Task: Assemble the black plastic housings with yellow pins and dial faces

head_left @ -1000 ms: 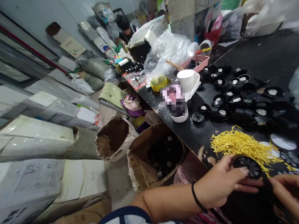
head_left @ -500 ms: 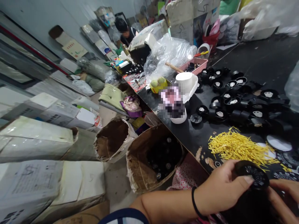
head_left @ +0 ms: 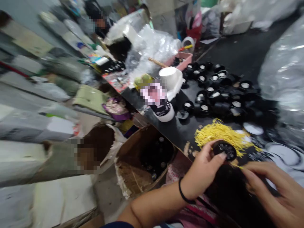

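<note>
My left hand [head_left: 204,166], with a black band at the wrist, grips a round black part [head_left: 224,150] with small pale markings, thumb on its face. To its right, my right hand [head_left: 268,180] pinches a thin yellow piece [head_left: 236,166] whose end points toward the black part. Just beyond my left hand lies a heap of yellow pieces [head_left: 213,131] on the black table [head_left: 174,136]. Behind the heap are several black round parts [head_left: 217,95] with white spots. White discs [head_left: 285,155] and dark discs lie to the right. Something dark hides the area below my hands.
Left of the table edge stands an open carton [head_left: 129,164] holding black parts, with another carton [head_left: 114,158] beside it. A white cup [head_left: 168,76], a pink tray [head_left: 186,61] and clear plastic bags [head_left: 285,69] are on the table. A person [head_left: 101,23] is at the far end.
The view has shifted, so the table and hands appear further left. A yellow piece now shows between the fingers of my right hand, near the black part.
</note>
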### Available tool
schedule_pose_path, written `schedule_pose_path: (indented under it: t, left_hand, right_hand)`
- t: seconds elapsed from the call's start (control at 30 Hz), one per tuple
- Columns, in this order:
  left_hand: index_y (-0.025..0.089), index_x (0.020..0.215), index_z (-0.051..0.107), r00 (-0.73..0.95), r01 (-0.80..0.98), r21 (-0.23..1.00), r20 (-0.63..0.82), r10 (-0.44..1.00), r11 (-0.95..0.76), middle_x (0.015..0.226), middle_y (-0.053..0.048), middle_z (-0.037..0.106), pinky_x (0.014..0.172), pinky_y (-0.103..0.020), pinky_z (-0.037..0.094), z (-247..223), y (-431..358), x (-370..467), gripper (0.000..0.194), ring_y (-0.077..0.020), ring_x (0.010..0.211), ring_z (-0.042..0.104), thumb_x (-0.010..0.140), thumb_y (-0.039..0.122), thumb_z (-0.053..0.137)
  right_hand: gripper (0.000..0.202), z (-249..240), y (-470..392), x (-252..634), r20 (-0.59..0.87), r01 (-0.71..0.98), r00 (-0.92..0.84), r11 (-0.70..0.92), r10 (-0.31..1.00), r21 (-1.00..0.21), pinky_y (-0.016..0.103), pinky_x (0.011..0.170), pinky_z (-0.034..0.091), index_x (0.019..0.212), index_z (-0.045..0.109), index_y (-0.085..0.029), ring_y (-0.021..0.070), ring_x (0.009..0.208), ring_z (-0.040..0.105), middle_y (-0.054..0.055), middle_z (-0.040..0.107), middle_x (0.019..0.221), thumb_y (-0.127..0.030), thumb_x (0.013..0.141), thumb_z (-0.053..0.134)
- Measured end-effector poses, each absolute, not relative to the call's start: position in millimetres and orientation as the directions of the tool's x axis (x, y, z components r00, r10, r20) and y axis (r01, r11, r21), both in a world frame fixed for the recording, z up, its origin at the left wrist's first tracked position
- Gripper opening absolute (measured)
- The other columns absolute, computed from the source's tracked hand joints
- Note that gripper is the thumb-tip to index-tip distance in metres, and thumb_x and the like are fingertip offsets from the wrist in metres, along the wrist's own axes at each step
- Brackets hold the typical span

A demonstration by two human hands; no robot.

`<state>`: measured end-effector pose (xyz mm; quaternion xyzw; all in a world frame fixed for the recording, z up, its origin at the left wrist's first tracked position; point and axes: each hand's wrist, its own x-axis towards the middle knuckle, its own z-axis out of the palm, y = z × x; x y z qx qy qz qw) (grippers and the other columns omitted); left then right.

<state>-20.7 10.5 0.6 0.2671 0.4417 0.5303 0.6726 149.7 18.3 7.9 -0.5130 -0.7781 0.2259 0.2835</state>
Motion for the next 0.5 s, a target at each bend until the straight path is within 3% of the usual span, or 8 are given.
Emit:
schedule_pose_path:
  t: [0.17,0.3,0.5]
  left_hand:
    - [0.021,0.109,0.064,0.094,-0.416,0.839,-0.345,0.934,0.351,0.105,-0.003,0.070,0.096,-0.031,0.045,-7,11,-9,0.024,-0.0175,0.103,0.062,0.085,0.026,0.064]
    - [0.022,0.111,0.062,0.139,-0.370,0.871,-0.290,0.947,0.321,0.110,-0.003,0.069,0.096,-0.030,0.045,-4,8,-9,0.023,-0.0172,0.106,0.061,0.088,0.026,0.061]
    - [0.022,0.107,0.060,0.143,-0.327,0.896,-0.269,0.953,0.301,0.105,-0.003,0.069,0.092,-0.028,0.047,-1,5,-13,0.022,-0.0170,0.102,0.062,0.086,0.026,0.063]
  right_hand:
    - [0.016,24,17,135,0.184,0.719,-0.287,0.339,0.940,-0.607,0.029,0.069,0.044,0.087,0.060,-0.024,0.0151,0.075,0.058,0.000,0.062,0.081,-0.032,0.095,0.049]
    - [0.017,24,17,141,0.130,0.751,-0.281,0.302,0.951,-0.588,0.029,0.067,0.039,0.085,0.060,-0.024,0.0150,0.070,0.054,-0.001,0.061,0.079,-0.031,0.095,0.050]
    - [0.019,30,15,142,0.097,0.712,-0.263,0.261,0.960,-0.652,0.026,0.062,0.041,0.082,0.061,-0.024,0.0135,0.068,0.055,-0.003,0.063,0.077,-0.033,0.095,0.050]
